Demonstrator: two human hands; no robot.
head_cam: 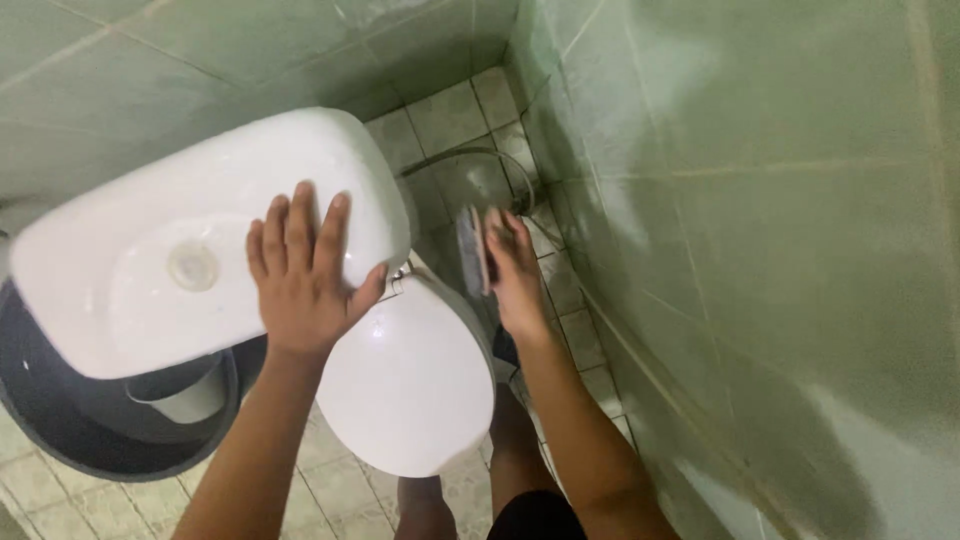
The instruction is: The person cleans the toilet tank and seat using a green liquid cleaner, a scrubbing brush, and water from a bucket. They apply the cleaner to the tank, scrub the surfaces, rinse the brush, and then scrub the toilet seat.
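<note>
From the head camera I look straight down into a narrow corner walled with green tiles (760, 200). My left hand (305, 270) lies flat on the white tank lid (150, 240), fingers spread apart and palm down near the lid's right end, gripping nothing. A round button (192, 265) sits in the shallow dip of the lid, just to the left of my fingers. My right hand (515, 275) reaches down past the tank into the gap by the right wall, its fingers closed around a scrub brush (478, 245) held on edge, pale back toward my palm and the darker face turned toward the tank side; the brush is blurred, so I cannot tell whether it touches the porcelain. Below the tank the closed white seat cover (405, 385) shows as a smooth oval, lying between my two forearms. Left of the toilet stands a grey bucket (60, 430), partly hidden under the tank lid, with a pale scoop (185, 395) inside it. A thin grey hose (470, 155) curves over the floor (450, 110) of small pale tiles in the far corner, behind the tank. My bare legs (510, 440) show at the bottom edge, close to the seat cover and the right wall
</note>
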